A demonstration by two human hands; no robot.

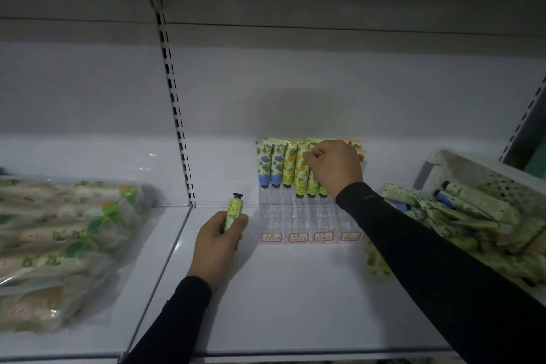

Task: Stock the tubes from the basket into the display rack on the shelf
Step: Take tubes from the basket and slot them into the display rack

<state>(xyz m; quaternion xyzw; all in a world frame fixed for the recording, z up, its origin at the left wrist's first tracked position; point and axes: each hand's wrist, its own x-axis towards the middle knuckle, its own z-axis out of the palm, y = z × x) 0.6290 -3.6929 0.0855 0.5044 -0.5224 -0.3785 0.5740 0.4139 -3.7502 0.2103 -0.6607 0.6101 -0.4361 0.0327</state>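
Clear plastic display rack [307, 216] on white shelf [295, 289]: back rows hold upright tubes, caps down — blue-floral [269, 164], yellow pineapple-print [291, 164]. Right hand [332, 167] curled, pinching the top of a green tube [312, 183] in the rack. Left hand [220, 241], left of the rack, grips a yellow-green tube [233, 213], black cap up. White basket [484, 186] at far right, heaped with tubes, cut off by frame. Red-bordered labels [298, 237] unreadable.

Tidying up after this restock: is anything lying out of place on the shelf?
Yes: one green patterned tube lies flat on the shelf, outside the basket and beside the display rack.
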